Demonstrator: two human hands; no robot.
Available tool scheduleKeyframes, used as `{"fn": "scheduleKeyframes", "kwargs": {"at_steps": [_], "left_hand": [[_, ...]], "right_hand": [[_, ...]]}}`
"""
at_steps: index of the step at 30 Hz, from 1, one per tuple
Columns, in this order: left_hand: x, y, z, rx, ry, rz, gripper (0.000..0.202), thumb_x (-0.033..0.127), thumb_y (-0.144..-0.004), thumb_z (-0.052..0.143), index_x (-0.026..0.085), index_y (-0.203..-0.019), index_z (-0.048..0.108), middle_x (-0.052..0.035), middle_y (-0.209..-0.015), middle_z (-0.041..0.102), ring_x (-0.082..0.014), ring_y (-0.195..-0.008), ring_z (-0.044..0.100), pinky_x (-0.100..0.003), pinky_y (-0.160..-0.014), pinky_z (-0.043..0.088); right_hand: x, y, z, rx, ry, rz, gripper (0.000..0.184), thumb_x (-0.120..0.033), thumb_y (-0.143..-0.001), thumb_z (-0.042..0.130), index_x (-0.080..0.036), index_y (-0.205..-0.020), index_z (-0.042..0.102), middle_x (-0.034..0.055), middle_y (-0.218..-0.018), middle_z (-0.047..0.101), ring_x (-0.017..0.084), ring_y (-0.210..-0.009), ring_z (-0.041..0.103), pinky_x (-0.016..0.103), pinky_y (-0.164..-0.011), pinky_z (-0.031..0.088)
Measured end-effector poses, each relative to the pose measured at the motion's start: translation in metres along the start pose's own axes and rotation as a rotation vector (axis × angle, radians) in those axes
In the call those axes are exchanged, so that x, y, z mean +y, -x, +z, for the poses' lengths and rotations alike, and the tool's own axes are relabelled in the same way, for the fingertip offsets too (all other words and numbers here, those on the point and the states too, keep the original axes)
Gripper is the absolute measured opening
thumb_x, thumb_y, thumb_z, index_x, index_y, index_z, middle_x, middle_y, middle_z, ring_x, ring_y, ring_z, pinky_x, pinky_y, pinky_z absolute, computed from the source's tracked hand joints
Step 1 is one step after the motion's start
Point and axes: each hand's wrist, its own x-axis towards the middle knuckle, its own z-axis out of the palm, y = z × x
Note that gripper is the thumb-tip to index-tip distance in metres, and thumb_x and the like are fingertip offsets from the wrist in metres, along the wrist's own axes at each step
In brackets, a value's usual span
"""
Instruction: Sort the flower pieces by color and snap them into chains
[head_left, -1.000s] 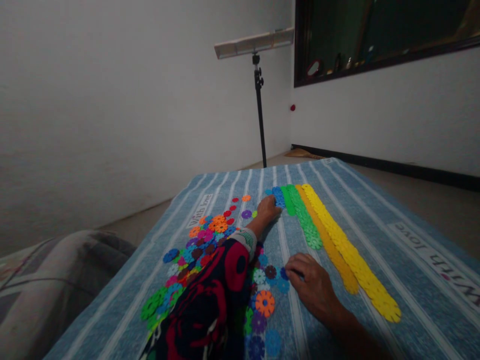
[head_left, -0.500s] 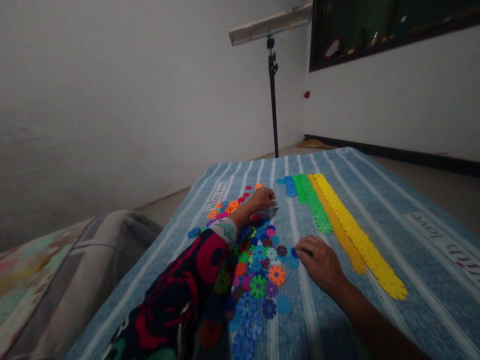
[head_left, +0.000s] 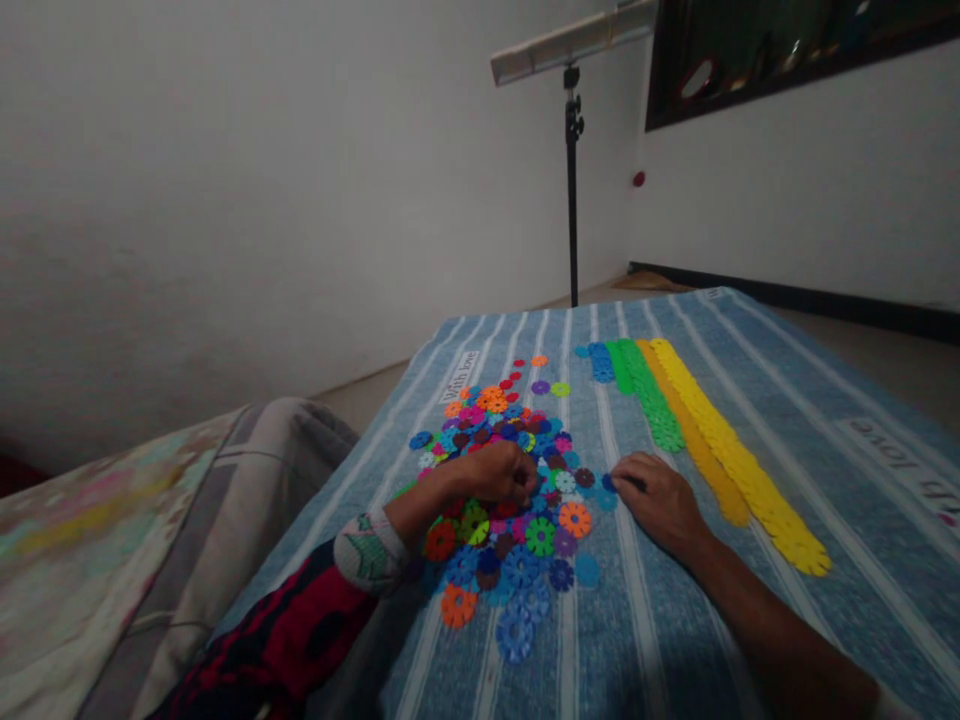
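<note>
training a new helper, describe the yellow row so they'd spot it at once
Find the blue striped cloth. Right of the loose pile, rows of discs lie side by side; the yellow row is the one farthest right. It is longest, and brighter than the mustard row beside it.

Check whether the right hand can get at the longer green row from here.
Probably yes: the right hand is close to the longer green row, with only striped cloth visible between them.

The disc pile (head_left: 540, 537) lies on the desk (head_left: 675, 630), left of the disc rows (head_left: 699, 403); a stand (head_left: 572, 200) rises behind.
</note>
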Motion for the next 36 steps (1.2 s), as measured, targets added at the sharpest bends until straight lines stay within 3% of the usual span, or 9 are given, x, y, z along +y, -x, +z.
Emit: {"fn": "scheduleKeyframes", "kwargs": {"at_steps": [6,12,20,23,27,31,36], "left_hand": [[0.011,0.037,0.035,-0.092,0.014,0.01,0.013,0.014,-0.072,0.072,0.016,-0.068,0.06,0.0084,-0.057,0.055,-0.0062,-0.054,0.048,-0.018,-0.053,0.034],[0.024,0.063,0.062,-0.083,-0.216,0.087,0.023,0.029,-0.073,0.081,0.018,-0.087,0.066,0.0051,-0.072,0.062,-0.0091,-0.064,0.054,-0.019,-0.056,0.037],[0.022,0.079,0.09,0.136,-0.53,0.28,0.043,0.057,-0.082,0.067,0.019,-0.103,0.063,-0.0072,-0.1,0.065,-0.0207,-0.088,0.061,-0.029,-0.069,0.048],[0.015,0.085,0.103,0.283,-0.582,0.426,0.039,0.052,-0.088,0.059,0.02,-0.11,0.063,-0.0109,-0.113,0.064,-0.0237,-0.097,0.06,-0.037,-0.085,0.049],[0.003,0.085,0.119,0.429,-0.646,0.572,0.034,0.045,-0.093,0.051,0.022,-0.117,0.061,-0.0111,-0.135,0.061,-0.0286,-0.122,0.053,-0.048,-0.107,0.038],[-0.012,0.071,0.121,0.476,-0.743,0.607,0.03,0.034,-0.094,0.049,0.021,-0.118,0.062,-0.009,-0.136,0.064,-0.0256,-0.13,0.05,-0.048,-0.116,0.028],[-0.021,0.047,0.101,0.478,-0.819,0.53,0.03,0.029,-0.097,0.046,0.021,-0.12,0.062,-0.0102,-0.133,0.066,-0.024,-0.128,0.052,-0.047,-0.114,0.028]], "right_hand": [[0.004,0.001,-0.002,0.001,0.016,-0.021,0.02,-0.026,-0.085,0.053,-0.024,-0.072,0.068,0.003,-0.081,0.069,0.021,-0.084,0.062,0.033,-0.08,0.045],[0.008,0.001,-0.003,-0.016,0.035,-0.022,0.018,-0.027,-0.085,0.055,-0.024,-0.074,0.069,0.0029,-0.081,0.07,0.021,-0.085,0.063,0.033,-0.08,0.045],[0.005,0.001,-0.005,-0.015,0.05,-0.03,0.019,-0.028,-0.084,0.054,-0.024,-0.073,0.069,0.0034,-0.081,0.07,0.021,-0.084,0.063,0.035,-0.079,0.046],[0.003,0.001,-0.006,-0.014,0.039,-0.029,0.021,-0.03,-0.084,0.053,-0.024,-0.072,0.069,0.004,-0.082,0.07,0.022,-0.084,0.063,0.035,-0.078,0.046],[0.0,0.002,-0.005,0.005,0.023,-0.027,0.022,-0.032,-0.084,0.052,-0.024,-0.072,0.068,0.0042,-0.081,0.07,0.022,-0.083,0.063,0.035,-0.079,0.046],[0.001,0.002,-0.003,0.012,0.021,-0.025,0.022,-0.033,-0.083,0.052,-0.024,-0.071,0.068,0.0041,-0.08,0.07,0.022,-0.083,0.064,0.035,-0.079,0.047],[0.003,0.003,-0.003,-0.002,0.03,-0.023,0.023,-0.035,-0.083,0.052,-0.024,-0.072,0.069,0.0041,-0.081,0.07,0.022,-0.083,0.064,0.036,-0.079,0.047]]}}
